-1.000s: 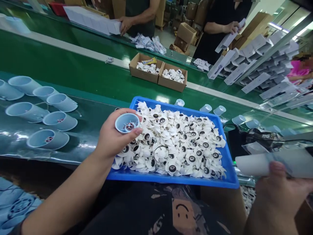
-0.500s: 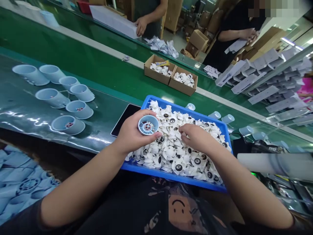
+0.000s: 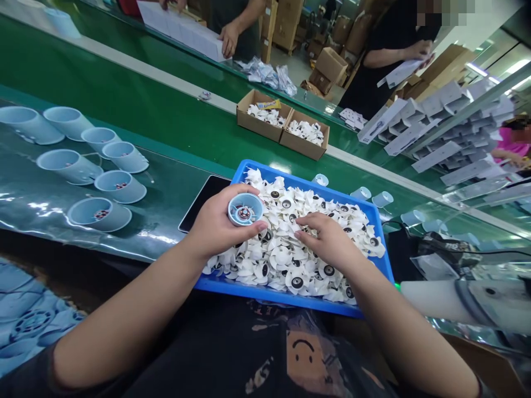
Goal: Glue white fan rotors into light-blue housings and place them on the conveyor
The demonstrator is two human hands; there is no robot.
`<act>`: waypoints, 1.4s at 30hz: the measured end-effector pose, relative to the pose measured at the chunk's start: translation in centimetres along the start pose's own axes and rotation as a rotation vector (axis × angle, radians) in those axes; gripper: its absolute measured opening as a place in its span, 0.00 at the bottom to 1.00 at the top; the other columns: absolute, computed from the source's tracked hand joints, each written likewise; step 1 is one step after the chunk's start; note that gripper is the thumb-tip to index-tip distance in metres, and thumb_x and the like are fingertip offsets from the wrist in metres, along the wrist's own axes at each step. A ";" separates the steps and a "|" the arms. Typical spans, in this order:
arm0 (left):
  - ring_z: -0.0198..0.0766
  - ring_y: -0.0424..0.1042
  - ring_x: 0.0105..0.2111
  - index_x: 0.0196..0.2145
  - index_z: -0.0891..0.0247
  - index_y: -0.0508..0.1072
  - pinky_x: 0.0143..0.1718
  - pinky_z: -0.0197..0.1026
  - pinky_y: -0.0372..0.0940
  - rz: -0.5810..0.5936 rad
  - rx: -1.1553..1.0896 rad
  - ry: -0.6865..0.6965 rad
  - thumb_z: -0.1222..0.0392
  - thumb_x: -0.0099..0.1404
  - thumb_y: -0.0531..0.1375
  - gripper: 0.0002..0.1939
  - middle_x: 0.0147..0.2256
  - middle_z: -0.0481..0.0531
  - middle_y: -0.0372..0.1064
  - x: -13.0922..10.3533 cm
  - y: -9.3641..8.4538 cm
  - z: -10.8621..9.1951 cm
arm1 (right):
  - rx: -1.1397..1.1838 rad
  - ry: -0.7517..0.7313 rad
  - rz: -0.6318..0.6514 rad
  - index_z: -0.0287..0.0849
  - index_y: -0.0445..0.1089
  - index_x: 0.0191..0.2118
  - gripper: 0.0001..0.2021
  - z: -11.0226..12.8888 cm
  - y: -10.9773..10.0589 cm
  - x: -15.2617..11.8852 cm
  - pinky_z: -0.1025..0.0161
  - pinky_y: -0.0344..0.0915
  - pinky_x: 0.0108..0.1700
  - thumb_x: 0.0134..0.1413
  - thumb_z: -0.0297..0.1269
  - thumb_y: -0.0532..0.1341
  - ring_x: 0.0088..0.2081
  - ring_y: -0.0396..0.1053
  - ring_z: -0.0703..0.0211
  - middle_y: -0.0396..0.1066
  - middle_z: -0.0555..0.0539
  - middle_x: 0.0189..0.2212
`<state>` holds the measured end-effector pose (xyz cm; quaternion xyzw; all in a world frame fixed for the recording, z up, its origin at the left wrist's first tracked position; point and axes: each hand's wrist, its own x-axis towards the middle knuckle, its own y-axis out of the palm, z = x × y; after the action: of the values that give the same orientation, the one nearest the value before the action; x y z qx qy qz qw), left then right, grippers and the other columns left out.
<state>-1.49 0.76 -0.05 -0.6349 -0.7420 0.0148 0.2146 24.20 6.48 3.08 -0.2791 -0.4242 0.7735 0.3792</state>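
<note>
My left hand (image 3: 213, 221) is wrapped round a light blue cup-shaped housing (image 3: 245, 210), its open end turned up toward me. Inside it shows a small motor with reddish-brown windings. A blue tray (image 3: 274, 297) heaped with white fan blades (image 3: 282, 257), several with black round hubs, lies below both hands. My right hand (image 3: 321, 235) reaches into the middle of the heap, thumb and forefinger apart among the blades. Whether its fingertips touch one is hard to see.
More blue housings (image 3: 120, 187) stand on the bench at left, beside a dark tablet-like slab (image 3: 203, 202). Across the green belt (image 3: 178, 105) sit two cardboard boxes (image 3: 263, 124) of fan blades. Co-workers handle white cartons (image 3: 182, 27) opposite. A white cylindrical tool (image 3: 431, 301) lies at right.
The view has shifted slightly, so the bench things sit further left. My right hand's thumb and forefinger have spread from a curled pose over the fan blades. My left hand keeps the housing.
</note>
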 end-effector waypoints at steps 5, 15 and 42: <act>0.47 0.75 0.41 0.48 0.60 0.70 0.44 0.47 0.69 -0.076 -0.009 0.004 0.51 0.52 0.73 0.29 0.44 0.55 0.75 -0.1 -0.1 0.1 | 0.170 0.049 -0.036 0.42 0.71 0.51 0.13 0.1 0.4 -1.2 0.37 0.57 0.61 0.63 0.34 0.55 0.53 0.65 0.45 0.68 0.40 0.49; 0.54 0.69 0.51 0.60 0.56 0.60 0.52 0.55 0.66 0.162 0.183 0.162 0.56 0.60 0.63 0.32 0.55 0.59 0.65 -1.2 0.2 -2.7 | 1.697 0.194 0.156 0.45 0.65 0.44 0.13 1.0 0.2 -5.5 0.57 0.72 0.50 0.56 0.40 0.67 0.41 0.71 0.62 0.69 0.49 0.38; 0.46 0.75 0.47 0.55 0.66 0.66 0.43 0.49 0.68 0.367 0.477 0.693 0.53 0.60 0.66 0.29 0.48 0.57 0.76 -1.3 6.3 -8.6 | 0.234 -0.431 -0.525 0.52 0.74 0.43 0.09 -0.6 -0.1 -8.0 0.68 0.71 0.32 0.59 0.32 0.64 0.31 0.70 0.62 0.66 0.50 0.31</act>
<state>7.49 -1.43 5.50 -0.6561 -0.4775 0.0097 0.5843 29.18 0.20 3.72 0.0543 -0.4601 0.7344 0.4960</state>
